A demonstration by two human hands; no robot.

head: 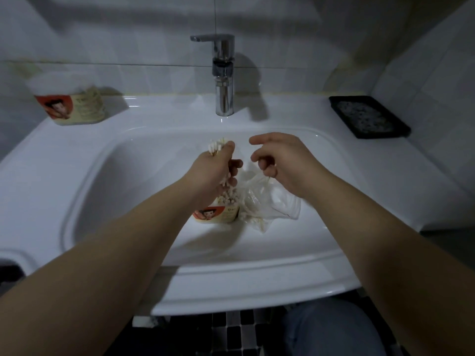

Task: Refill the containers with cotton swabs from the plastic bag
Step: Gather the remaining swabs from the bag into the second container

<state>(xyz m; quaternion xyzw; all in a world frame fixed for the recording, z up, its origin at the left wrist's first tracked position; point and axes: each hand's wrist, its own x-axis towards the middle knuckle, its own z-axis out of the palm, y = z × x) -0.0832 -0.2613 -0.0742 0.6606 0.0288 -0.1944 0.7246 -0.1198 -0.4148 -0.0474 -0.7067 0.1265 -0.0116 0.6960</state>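
Head view: we grip a bundle of cotton swabs (216, 148) in our left hand (212, 172), fingers clenched round it, below the faucet (224, 78) and over the basin of the sink (123, 255). Under that hand, further below the faucet, the open container (218, 215) stands in the basin with swab tips showing at its mouth. Our right hand (281, 160), below and right of the faucet, curls its fingers (267, 168) to pinch the top of the plastic bag (270, 199), which sags just beside the container with more swabs inside.

We judge the step to be loading this container. The next move calls for lowering the bundle into the mouth without scattering any.

A second container (69, 104) stands on the counter left of the faucet, and a black tray (368, 116) to its right. The walls (128, 34) are white tile, the light is dim, and the floor (231, 332) is dark mosaic.
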